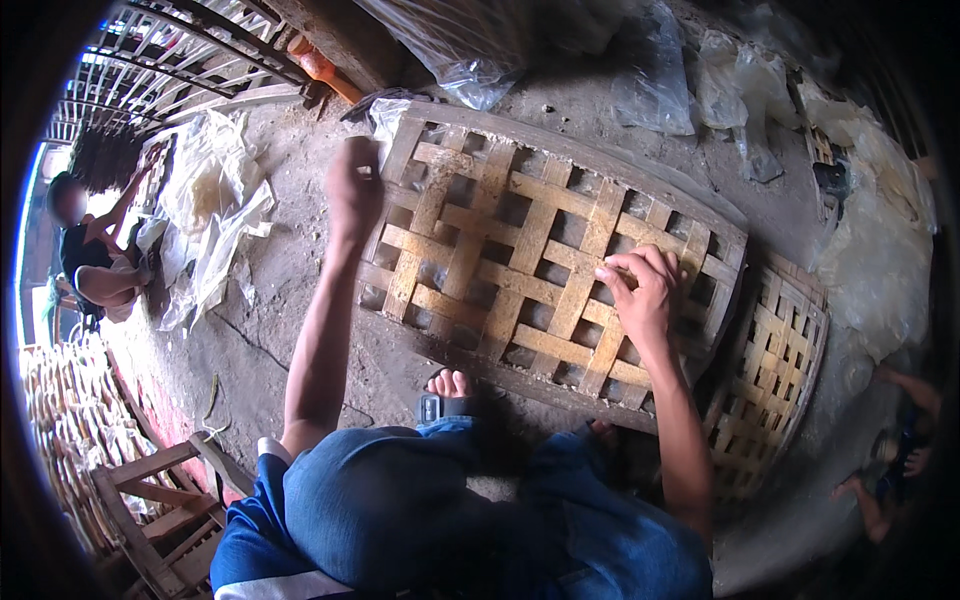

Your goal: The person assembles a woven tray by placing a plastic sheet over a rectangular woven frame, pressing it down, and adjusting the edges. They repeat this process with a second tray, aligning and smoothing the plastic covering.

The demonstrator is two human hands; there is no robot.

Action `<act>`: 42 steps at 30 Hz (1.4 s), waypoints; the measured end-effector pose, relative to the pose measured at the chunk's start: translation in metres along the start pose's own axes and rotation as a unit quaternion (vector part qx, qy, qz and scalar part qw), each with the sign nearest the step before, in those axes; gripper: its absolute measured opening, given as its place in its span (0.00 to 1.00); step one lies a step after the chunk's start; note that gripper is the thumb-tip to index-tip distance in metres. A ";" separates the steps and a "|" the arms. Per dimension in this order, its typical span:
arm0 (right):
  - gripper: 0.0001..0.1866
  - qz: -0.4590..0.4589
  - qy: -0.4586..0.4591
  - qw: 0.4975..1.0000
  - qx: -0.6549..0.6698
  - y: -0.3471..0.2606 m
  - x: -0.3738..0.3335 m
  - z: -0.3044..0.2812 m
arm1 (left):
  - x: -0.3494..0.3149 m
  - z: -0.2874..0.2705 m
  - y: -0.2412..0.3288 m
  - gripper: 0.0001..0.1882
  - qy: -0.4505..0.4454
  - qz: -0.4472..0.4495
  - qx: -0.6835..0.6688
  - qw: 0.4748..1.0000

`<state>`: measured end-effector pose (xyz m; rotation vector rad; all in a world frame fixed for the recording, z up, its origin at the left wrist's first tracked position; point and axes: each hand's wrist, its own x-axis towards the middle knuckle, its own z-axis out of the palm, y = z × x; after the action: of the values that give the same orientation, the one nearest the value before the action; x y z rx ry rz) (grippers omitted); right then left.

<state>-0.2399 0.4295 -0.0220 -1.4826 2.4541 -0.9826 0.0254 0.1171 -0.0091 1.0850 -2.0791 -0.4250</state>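
A large woven bamboo rack (545, 270) with a wooden frame lies in front of me, its open lattice dusted with pale bits. My left hand (355, 187) is curled into a fist by the rack's left end, beside a scrap of clear plastic (388, 118). What it holds, if anything, is hidden. Over the right half of the lattice, my right hand (645, 285) has thumb and forefinger pinched together. Anything between those fingertips is too small to name, and I cannot tell whether they touch the strips.
A second woven rack (770, 375) lies to the right. Crumpled plastic sheeting (215, 205) covers floor at the left, with more plastic (880, 240) at far right. A wooden frame (165, 510) stands lower left. One person (100, 250) sits far left; another person's arm (910, 390) shows right.
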 end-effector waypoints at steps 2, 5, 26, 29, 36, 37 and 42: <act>0.08 -0.005 0.006 1.000 0.004 0.003 -0.001 0.003 | 0.007 -0.029 -0.047 0.09 0.055 -0.078 0.097 0.991; 0.05 -0.021 0.017 1.000 0.005 0.004 0.003 0.008 | 0.001 -0.069 -0.120 0.16 0.077 -0.173 0.211 0.959; 0.29 0.290 0.351 0.880 0.137 0.196 -0.013 -0.119 | -0.041 -0.066 -0.139 0.17 0.136 -0.065 0.212 0.966; 0.26 0.230 0.320 0.917 0.055 0.193 -0.032 -0.099 | -0.016 -0.026 -0.029 0.19 0.055 -0.004 -0.011 0.998; 0.23 0.185 0.211 0.958 0.061 0.121 -0.037 -0.035 | -0.061 0.057 0.126 0.17 -0.267 0.332 -0.028 0.904; 0.23 0.171 0.213 0.961 0.035 0.120 -0.037 -0.036 | -0.067 0.066 0.133 0.16 -0.301 0.342 -0.020 0.890; 0.24 0.210 0.179 0.961 0.030 0.115 -0.036 -0.039 | -0.069 0.078 0.122 0.18 -0.297 0.434 0.025 0.850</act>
<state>-0.3241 0.5138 -0.0662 -0.7577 2.7801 -1.2985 -0.0753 0.2408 -0.0222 -0.0940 -2.8582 -0.2474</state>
